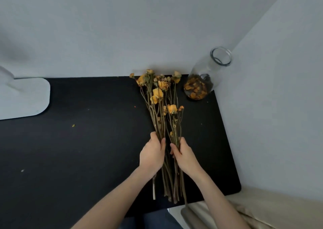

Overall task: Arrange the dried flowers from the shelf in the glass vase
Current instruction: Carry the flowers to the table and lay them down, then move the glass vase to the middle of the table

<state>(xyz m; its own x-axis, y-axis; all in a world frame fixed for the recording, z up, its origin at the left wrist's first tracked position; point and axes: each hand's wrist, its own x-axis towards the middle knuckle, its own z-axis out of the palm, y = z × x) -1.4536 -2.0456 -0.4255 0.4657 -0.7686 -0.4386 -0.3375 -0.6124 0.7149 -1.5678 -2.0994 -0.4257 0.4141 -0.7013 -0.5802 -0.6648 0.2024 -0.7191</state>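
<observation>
A bunch of dried flowers (161, 106) with yellow-orange heads and long brown stems lies on the black table (78, 141), heads toward the wall. My left hand (152, 154) grips the left part of the stems at mid-length. My right hand (184, 154) grips the right part of the stems beside it. The glass vase (206, 75) stands at the table's back right corner, apart from the flowers, its mouth free and dried orange petals lying in its bottom.
A white lamp base (22, 97) sits at the table's back left. Small petal crumbs (73, 125) dot the tabletop. Grey walls close the back and right side. Beige fabric (253, 209) lies beyond the table's right front corner.
</observation>
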